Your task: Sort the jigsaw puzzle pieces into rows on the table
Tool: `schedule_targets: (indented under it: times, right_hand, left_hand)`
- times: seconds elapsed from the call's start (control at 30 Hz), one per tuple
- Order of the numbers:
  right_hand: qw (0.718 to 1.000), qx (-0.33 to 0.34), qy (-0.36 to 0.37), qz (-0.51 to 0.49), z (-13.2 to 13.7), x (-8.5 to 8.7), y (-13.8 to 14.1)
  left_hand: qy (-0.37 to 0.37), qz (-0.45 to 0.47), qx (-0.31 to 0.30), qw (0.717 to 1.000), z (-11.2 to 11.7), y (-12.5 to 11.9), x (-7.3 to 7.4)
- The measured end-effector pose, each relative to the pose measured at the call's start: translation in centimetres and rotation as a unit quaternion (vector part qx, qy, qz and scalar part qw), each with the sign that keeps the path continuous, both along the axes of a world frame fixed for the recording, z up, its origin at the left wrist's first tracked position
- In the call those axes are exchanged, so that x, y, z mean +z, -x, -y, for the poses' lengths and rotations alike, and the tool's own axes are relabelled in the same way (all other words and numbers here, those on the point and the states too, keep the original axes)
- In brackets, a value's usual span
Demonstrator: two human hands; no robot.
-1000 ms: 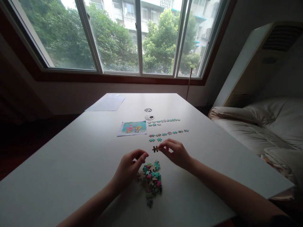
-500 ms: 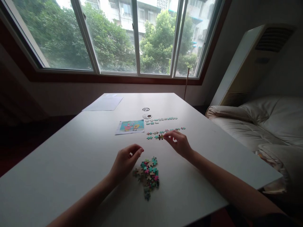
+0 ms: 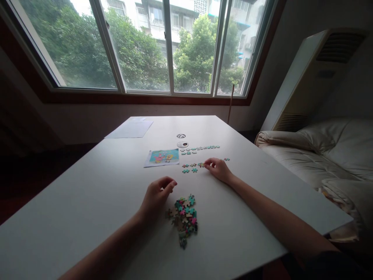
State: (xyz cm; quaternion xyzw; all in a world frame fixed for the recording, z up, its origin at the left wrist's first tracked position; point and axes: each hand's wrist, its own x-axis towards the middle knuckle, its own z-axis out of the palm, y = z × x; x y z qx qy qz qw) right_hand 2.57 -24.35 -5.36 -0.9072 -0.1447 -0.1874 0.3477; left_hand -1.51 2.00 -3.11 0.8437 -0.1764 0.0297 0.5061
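My right hand [image 3: 218, 169] pinches a small yellowish jigsaw piece [image 3: 201, 165] at the front rows of laid-out pieces. Two teal jigsaw pieces [image 3: 190, 170] lie just left of its fingertips, in the nearest row. Part of the row behind is hidden by the fingers. My left hand [image 3: 156, 195] rests with curled fingers, thumb and forefinger closed together; whatever is between them is too small or hidden. Beside it lies a loose heap of jigsaw pieces [image 3: 184, 217] in teal, pink and brown. A cartoon picture sheet [image 3: 163, 156] lies beyond, left of the rows.
Further rows of jigsaw pieces [image 3: 201, 148] lie past the right hand. Two round discs [image 3: 182, 144] sit behind them. A paper sheet [image 3: 129, 129] covers the table's far left corner. A pale sofa [image 3: 309, 151] stands beyond the white table's [image 3: 96, 186] right edge.
My right hand has moved slightly away and right, bringing the pinched piece from the nearest row's end toward the row behind. My left hand stays by the heap.
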Motion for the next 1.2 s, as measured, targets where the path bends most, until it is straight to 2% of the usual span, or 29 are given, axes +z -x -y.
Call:
schedule_targets:
  times: [0.43, 0.87, 1.2]
  right_hand:
    - [0.999, -0.004, 0.037, -0.022, -0.08, 0.24, 0.13]
    - [0.998, -0.007, 0.027, -0.051, 0.0, 0.19, -0.27]
    - [0.999, -0.001, 0.043, -0.028, -0.23, 0.32, -0.12]
  left_hand:
    - [0.054, -0.007, 0.003, 0.998, 0.19, 0.01, -0.13]
    - [0.043, -0.02, -0.001, 0.999, 0.15, -0.16, -0.13]
    - [0.04, -0.018, -0.01, 0.999, -0.08, -0.29, -0.22]
